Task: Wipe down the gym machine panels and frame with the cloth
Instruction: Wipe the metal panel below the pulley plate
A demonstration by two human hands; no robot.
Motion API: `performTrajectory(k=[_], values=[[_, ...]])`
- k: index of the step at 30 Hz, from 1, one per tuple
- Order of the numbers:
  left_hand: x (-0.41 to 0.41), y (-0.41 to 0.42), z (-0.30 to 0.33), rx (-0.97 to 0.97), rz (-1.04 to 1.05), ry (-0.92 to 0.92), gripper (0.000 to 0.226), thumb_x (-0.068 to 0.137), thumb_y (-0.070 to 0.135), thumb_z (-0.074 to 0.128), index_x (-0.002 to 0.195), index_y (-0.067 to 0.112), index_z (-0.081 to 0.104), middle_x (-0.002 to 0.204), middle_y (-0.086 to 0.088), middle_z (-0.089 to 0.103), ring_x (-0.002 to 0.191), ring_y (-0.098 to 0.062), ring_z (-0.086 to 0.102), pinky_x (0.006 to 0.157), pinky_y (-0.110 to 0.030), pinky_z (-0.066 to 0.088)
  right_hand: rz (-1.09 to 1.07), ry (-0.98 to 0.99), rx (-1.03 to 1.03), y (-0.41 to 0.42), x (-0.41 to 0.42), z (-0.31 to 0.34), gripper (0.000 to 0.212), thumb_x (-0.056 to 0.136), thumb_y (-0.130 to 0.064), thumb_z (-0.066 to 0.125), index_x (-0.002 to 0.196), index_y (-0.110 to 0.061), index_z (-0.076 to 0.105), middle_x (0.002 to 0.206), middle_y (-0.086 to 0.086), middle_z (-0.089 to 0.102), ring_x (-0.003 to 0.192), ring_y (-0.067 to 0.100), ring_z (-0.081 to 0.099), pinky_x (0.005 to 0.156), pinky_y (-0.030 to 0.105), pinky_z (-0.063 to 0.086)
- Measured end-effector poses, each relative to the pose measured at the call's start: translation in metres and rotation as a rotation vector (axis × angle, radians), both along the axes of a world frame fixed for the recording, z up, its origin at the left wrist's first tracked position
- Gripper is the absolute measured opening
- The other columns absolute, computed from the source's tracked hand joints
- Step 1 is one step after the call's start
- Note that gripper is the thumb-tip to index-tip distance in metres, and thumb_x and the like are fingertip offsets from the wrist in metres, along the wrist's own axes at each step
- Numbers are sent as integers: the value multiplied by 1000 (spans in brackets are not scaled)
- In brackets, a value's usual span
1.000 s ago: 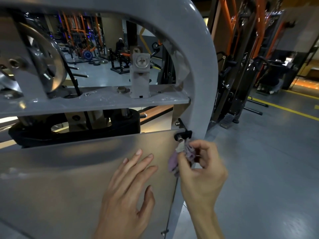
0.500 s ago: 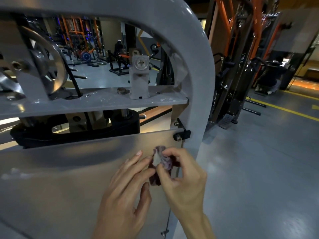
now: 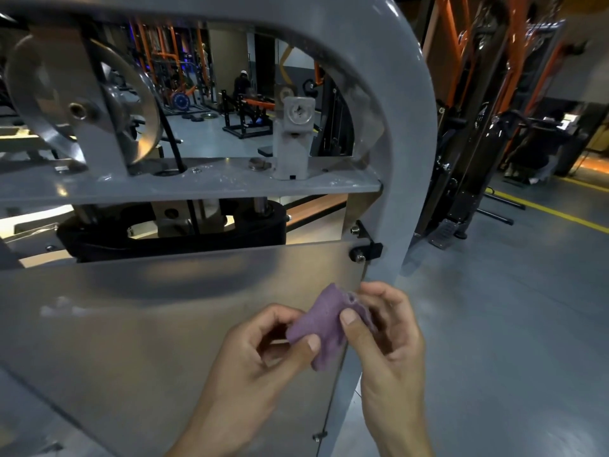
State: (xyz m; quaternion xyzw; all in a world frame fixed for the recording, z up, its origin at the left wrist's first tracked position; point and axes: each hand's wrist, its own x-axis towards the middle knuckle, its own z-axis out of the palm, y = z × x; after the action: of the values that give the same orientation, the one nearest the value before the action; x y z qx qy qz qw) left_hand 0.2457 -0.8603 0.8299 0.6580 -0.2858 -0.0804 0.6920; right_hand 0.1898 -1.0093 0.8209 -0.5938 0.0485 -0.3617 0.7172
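At ten o'clock a silver pulley wheel (image 3: 82,103) sits in a grey bracket, with a black cable (image 3: 171,140) running down from it through a hole in the grey shelf plate (image 3: 197,186). Below the shelf, from eight to six o'clock, the brushed metal panel (image 3: 131,324) fills the lower left, its surface showing a dull reflection. At twelve o'clock a grey block with a cross-head screw (image 3: 298,113) stands upright on the shelf.

Just below centre, at six o'clock, the left hand (image 3: 250,361) has its fingers curled inward, thumb and forefinger pinching the lower left end of the purple cloth (image 3: 324,328). The cloth is bunched and held between both hands, in front of the panel's right edge; whether it touches the panel cannot be told. At five o'clock the right hand (image 3: 389,338) pinches the cloth's upper right end with its thumb on top and fingers curled behind.

At two o'clock the grey curved frame (image 3: 412,143) arches down past a black bolted bracket (image 3: 367,250). At three o'clock orange and black machines (image 3: 478,110) stand on the grey floor (image 3: 510,324), which is crossed by a yellow line (image 3: 553,209).
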Motion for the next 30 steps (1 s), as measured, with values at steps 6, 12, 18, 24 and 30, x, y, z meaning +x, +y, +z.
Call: performTrajectory(k=[6,12,18,24,30], values=[[3,4,6,127,-31,-117,14,87,23,71,101,25,73,92,-3,76,83,-15,72,76,-26,54,300,170,-126,-5,-6,-3,41,80,-39,77,116,-21,72,98,8,76,87,29,74,73,40,60],[8,1,0,133,30,-141,24,87,44,69,107,32,72,102,-1,77,93,-18,73,83,-36,58,124,125,-134,-7,-2,-8,9,85,-25,77,92,-20,77,88,12,75,80,20,71,69,29,56],[6,-3,3,72,94,-77,30,79,47,75,99,25,76,84,-6,75,78,-32,69,75,-58,57,-157,102,-280,0,1,-15,7,88,-25,81,92,-26,76,90,3,74,84,17,72,72,26,55],[6,-8,16,37,171,-67,21,73,44,81,87,29,77,72,-5,71,65,-28,67,66,-53,58,-409,-47,-758,15,-3,-19,26,85,-27,72,106,-12,74,114,-1,63,104,20,63,86,26,51],[2,-7,24,78,100,-145,19,86,50,73,100,37,76,90,2,78,82,-15,73,75,-29,57,-404,-27,-724,18,4,-17,33,81,-24,79,109,-10,70,104,-4,65,93,5,64,75,20,53]])
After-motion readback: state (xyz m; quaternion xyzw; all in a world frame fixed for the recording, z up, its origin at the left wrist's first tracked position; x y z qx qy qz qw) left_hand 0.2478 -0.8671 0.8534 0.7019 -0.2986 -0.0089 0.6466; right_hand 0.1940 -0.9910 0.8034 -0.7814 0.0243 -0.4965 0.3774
